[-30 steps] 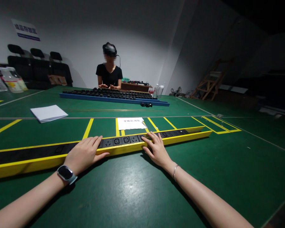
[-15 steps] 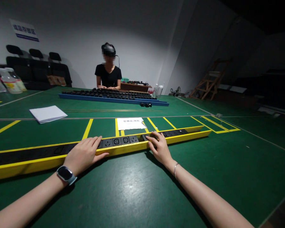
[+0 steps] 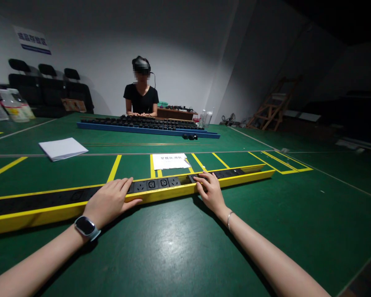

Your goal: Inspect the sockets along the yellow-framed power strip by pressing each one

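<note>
A long yellow rail with black socket modules inside lies across the green table in front of me. My left hand lies flat on the rail, fingers stretched out beside the modules, a smartwatch on its wrist. My right hand rests on the rail further right, fingers spread over one black module that stands a little apart from the row. A bracelet is on that wrist. Neither hand grips anything.
A white label sheet lies just behind the rail, a white paper stack at the back left. Across the table a person in black works at a blue rail of black modules. Chairs, bottles and a wooden ladder stand beyond.
My right hand has slid to the right along the rail, and the module under it has moved away from the row. My left hand has stayed put.
</note>
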Demonstrator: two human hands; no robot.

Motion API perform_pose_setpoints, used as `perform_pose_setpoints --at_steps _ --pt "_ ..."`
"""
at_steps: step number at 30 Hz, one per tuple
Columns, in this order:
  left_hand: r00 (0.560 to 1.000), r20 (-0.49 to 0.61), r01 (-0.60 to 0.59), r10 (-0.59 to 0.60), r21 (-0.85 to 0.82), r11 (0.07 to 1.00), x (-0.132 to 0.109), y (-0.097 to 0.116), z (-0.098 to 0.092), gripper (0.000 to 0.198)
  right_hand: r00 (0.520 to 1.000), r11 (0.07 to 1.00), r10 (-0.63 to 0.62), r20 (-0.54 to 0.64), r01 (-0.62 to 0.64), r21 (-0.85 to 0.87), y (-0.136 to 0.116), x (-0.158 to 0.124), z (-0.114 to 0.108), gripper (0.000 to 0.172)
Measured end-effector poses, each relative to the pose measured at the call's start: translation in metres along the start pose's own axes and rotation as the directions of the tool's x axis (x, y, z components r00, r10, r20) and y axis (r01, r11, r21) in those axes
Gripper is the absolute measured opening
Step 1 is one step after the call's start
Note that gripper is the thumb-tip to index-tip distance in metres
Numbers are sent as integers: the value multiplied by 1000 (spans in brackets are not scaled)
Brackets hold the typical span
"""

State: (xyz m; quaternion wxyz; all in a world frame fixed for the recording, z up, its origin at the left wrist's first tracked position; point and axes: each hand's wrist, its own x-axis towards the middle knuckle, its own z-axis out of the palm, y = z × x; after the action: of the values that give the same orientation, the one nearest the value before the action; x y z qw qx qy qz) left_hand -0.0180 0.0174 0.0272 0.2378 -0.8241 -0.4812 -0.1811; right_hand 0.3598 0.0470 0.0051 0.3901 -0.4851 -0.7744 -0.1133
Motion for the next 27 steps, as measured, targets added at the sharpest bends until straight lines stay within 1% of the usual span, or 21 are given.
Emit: perform_pose_setpoints --at_steps 13,19,27 --pt "1000 -2 -9 9 21 1000 0 0 1 75 999 999 -8 -40 10 48 1 3 -3 25" --pt "1000 -14 -21 22 50 999 -1 -1 3 77 999 998 -18 -47 20 61 4 2 -1 23" --pt "1000 -18 -20 21 44 999 -1 -1 3 76 999 998 -19 -49 21 57 6 2 -1 22"
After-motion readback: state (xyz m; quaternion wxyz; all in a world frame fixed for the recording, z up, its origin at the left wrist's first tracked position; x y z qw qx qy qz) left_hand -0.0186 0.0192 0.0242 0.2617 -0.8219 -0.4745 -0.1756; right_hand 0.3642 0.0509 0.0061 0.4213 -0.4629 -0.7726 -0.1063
